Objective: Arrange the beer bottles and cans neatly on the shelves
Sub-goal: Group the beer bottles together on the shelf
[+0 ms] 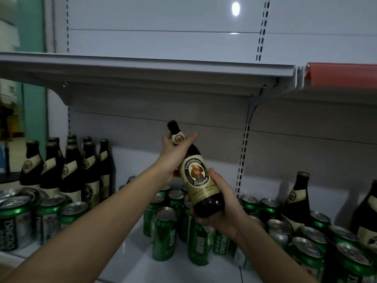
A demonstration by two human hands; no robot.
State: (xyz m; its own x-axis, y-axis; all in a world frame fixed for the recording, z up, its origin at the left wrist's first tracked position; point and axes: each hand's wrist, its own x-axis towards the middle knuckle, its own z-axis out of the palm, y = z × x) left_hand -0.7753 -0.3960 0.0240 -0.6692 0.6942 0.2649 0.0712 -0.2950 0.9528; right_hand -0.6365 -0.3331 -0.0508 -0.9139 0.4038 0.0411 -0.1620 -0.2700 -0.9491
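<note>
Head view: brown Franziskaner bottle [195, 172] held tilted above the lower shelf [130, 262], over green cans [164, 233]. Left hand [173, 158] with grip closed around the neck; right hand [222, 203] with grip wrapped around the base. More bottles [67, 170] upright at back left.
</note>
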